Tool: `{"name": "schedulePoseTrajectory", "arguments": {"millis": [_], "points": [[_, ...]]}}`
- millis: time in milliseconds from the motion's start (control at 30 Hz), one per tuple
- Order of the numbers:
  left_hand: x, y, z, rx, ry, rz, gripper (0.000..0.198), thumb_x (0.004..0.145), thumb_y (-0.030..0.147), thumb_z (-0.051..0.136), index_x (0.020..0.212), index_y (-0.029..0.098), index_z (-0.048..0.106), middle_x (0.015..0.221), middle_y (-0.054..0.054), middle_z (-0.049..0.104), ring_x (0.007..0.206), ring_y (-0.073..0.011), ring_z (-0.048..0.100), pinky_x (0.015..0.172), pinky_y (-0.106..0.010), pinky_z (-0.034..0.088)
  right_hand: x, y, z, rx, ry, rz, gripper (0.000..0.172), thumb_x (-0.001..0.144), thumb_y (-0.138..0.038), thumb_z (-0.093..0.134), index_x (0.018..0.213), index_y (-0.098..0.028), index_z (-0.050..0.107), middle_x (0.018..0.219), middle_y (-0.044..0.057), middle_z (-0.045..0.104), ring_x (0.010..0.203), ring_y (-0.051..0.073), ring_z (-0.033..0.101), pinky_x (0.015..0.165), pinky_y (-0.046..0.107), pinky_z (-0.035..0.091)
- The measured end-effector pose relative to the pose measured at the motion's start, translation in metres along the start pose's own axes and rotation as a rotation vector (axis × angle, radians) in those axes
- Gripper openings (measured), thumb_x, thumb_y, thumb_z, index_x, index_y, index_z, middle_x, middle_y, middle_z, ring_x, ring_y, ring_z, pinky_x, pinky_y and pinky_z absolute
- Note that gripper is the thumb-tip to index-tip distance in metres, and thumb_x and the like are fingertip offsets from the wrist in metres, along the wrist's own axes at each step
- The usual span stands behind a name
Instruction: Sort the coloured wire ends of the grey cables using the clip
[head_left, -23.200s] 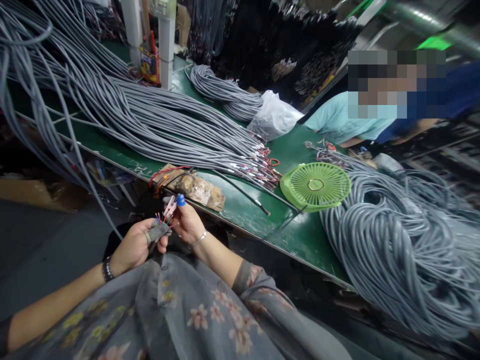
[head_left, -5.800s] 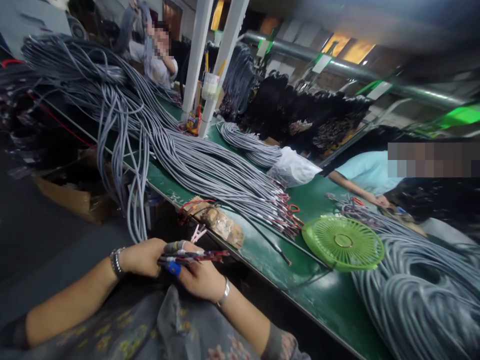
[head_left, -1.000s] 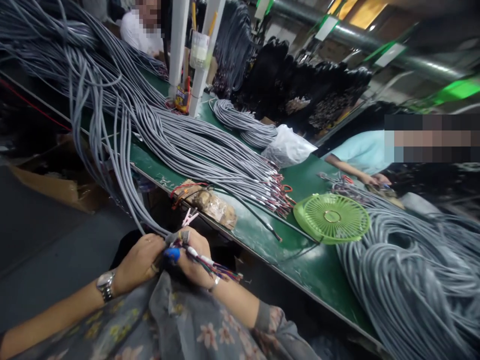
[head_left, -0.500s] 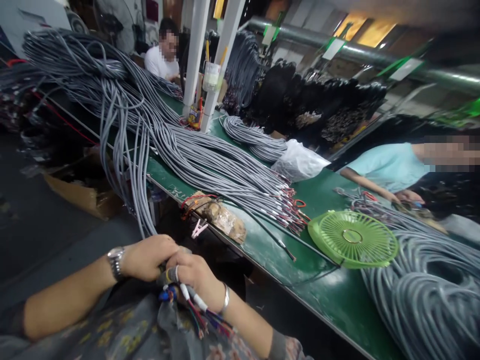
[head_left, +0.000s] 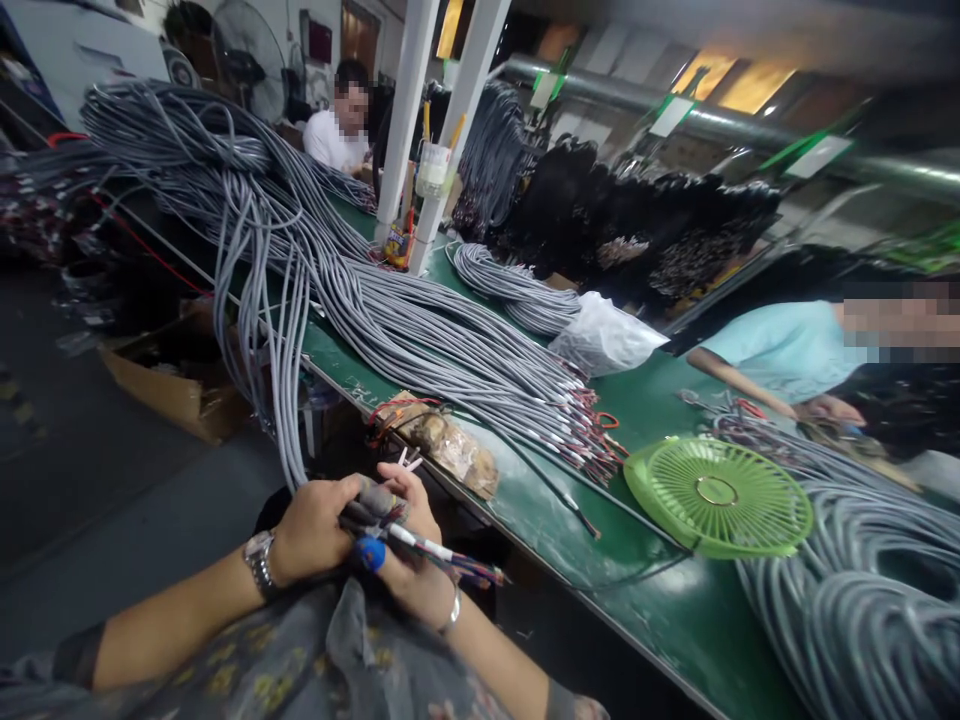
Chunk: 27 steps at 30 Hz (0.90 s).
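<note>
My left hand (head_left: 311, 530), with a watch at its wrist, is closed around the grey cables (head_left: 291, 440) that hang over the table edge. The ends of the cables, with white sleeves (head_left: 420, 543) and bare coloured wires (head_left: 480, 572), lie across my right hand (head_left: 424, 570). A bracelet is on that wrist, and a blue wrap (head_left: 370, 553) covers the thumb. Some of its fingers have grey coverings and curl round the cables, against my left hand; another finger points up. Where the two hands meet, part of the cables is hidden.
A green table (head_left: 555, 545) carries a long bundle of grey cables (head_left: 450, 345), a green fan (head_left: 716, 495), a plastic bag (head_left: 607, 335) and coiled cables (head_left: 862, 590). A cardboard box (head_left: 169, 385) is on the floor. Two people sit across the table.
My right hand has turned and opened up somewhat, its thumb now in view. The wire ends have swung from pointing down to pointing right. The view has shifted slightly.
</note>
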<state>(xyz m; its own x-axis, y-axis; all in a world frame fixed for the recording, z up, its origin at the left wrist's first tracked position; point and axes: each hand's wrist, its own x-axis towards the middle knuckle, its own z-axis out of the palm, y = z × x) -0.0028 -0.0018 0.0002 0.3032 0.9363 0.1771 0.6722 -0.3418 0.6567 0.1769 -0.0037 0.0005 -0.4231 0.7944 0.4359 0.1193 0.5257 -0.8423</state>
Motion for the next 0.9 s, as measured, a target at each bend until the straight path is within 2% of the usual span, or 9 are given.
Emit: {"name": "schedulePoseTrajectory", "arguments": {"millis": [133, 267, 367, 467, 500, 567, 667, 800, 900], "points": [[-0.009, 0.001, -0.004, -0.067, 0.117, -0.029, 0.038, 0.064, 0.014, 0.056, 0.098, 0.024, 0.07, 0.081, -0.002, 0.08, 0.074, -0.0234, 0.075, 0.066, -0.028, 0.054, -0.001, 0.0, 0.007, -0.107, 0.065, -0.035, 0.059, 0.089, -0.044, 0.063, 0.139, -0.017, 0.053, 0.127, 0.017, 0.059, 0.114, 0.028, 0.06, 0.099, 0.045, 0.052], [-0.01, 0.002, -0.008, -0.196, 0.225, -0.055, 0.035, 0.065, 0.018, 0.06, 0.098, 0.023, 0.072, 0.08, -0.002, 0.08, 0.072, -0.0234, 0.076, 0.066, -0.028, 0.057, -0.002, 0.008, 0.006, -0.265, -0.002, -0.028, 0.031, 0.093, -0.026, 0.052, 0.12, -0.02, 0.066, 0.102, 0.011, 0.069, 0.095, 0.024, 0.067, 0.087, 0.037, 0.057], [-0.008, 0.005, -0.014, -0.367, 0.29, -0.056, 0.027, 0.067, 0.022, 0.067, 0.093, 0.023, 0.074, 0.081, -0.002, 0.08, 0.07, -0.0218, 0.075, 0.064, -0.027, 0.057, -0.004, 0.014, 0.0, -0.285, -0.051, -0.027, 0.032, 0.094, -0.018, 0.043, 0.112, -0.02, 0.07, 0.086, 0.007, 0.071, 0.079, 0.019, 0.068, 0.076, 0.03, 0.057], [-0.005, 0.003, -0.022, -0.577, 0.415, -0.116, 0.014, 0.073, 0.031, 0.074, 0.081, 0.02, 0.073, 0.055, 0.001, 0.069, 0.047, -0.0158, 0.063, 0.047, -0.023, 0.049, -0.008, 0.021, -0.005, -0.217, -0.112, 0.089, 0.035, 0.096, -0.019, 0.043, 0.12, -0.02, 0.068, 0.087, 0.005, 0.073, 0.077, 0.016, 0.068, 0.075, 0.026, 0.056], [-0.004, 0.001, -0.026, -0.687, 0.451, -0.142, 0.018, 0.077, 0.037, 0.074, 0.075, 0.02, 0.071, 0.045, 0.003, 0.06, 0.038, -0.0128, 0.054, 0.041, -0.022, 0.044, -0.009, 0.025, -0.005, -0.192, -0.155, 0.144, 0.033, 0.097, -0.02, 0.044, 0.12, -0.02, 0.069, 0.09, 0.005, 0.074, 0.08, 0.016, 0.069, 0.077, 0.026, 0.056], [-0.003, -0.005, -0.035, -0.979, 0.536, -0.148, 0.039, 0.08, 0.052, 0.072, 0.06, 0.02, 0.062, 0.034, 0.007, 0.044, 0.029, -0.0092, 0.042, 0.038, -0.021, 0.042, -0.01, 0.035, -0.004, -0.171, -0.271, 0.227, 0.027, 0.095, -0.022, 0.05, 0.112, -0.021, 0.072, 0.096, 0.005, 0.075, 0.089, 0.017, 0.07, 0.084, 0.028, 0.055], [-0.006, -0.015, -0.049, -1.26, 0.524, -0.179, 0.052, 0.071, 0.056, 0.08, 0.049, 0.019, 0.052, 0.032, 0.008, 0.041, 0.027, -0.0064, 0.038, 0.038, -0.019, 0.043, -0.012, 0.054, 0.0, -0.179, -0.412, 0.331, 0.019, 0.092, -0.024, 0.059, 0.104, -0.021, 0.073, 0.099, 0.005, 0.075, 0.094, 0.019, 0.07, 0.089, 0.029, 0.054], [-0.019, -0.026, -0.055, -1.338, 0.52, -0.193, 0.047, 0.07, 0.049, 0.084, 0.049, 0.018, 0.055, 0.032, 0.007, 0.043, 0.028, -0.0059, 0.04, 0.04, -0.019, 0.044, -0.009, 0.069, 0.008, -0.123, -0.487, 0.389, 0.017, 0.09, -0.029, 0.064, 0.102, -0.021, 0.074, 0.096, 0.005, 0.075, 0.09, 0.018, 0.068, 0.086, 0.028, 0.053], [-0.025, -0.028, -0.041, -1.292, 0.54, -0.2, 0.036, 0.067, 0.047, 0.086, 0.06, 0.018, 0.065, 0.033, 0.008, 0.044, 0.029, -0.0066, 0.042, 0.04, -0.019, 0.044, -0.004, 0.07, 0.014, 0.003, -0.454, 0.411, 0.025, 0.093, -0.04, 0.061, 0.105, -0.021, 0.073, 0.097, 0.005, 0.074, 0.089, 0.018, 0.068, 0.084, 0.03, 0.054]]}}
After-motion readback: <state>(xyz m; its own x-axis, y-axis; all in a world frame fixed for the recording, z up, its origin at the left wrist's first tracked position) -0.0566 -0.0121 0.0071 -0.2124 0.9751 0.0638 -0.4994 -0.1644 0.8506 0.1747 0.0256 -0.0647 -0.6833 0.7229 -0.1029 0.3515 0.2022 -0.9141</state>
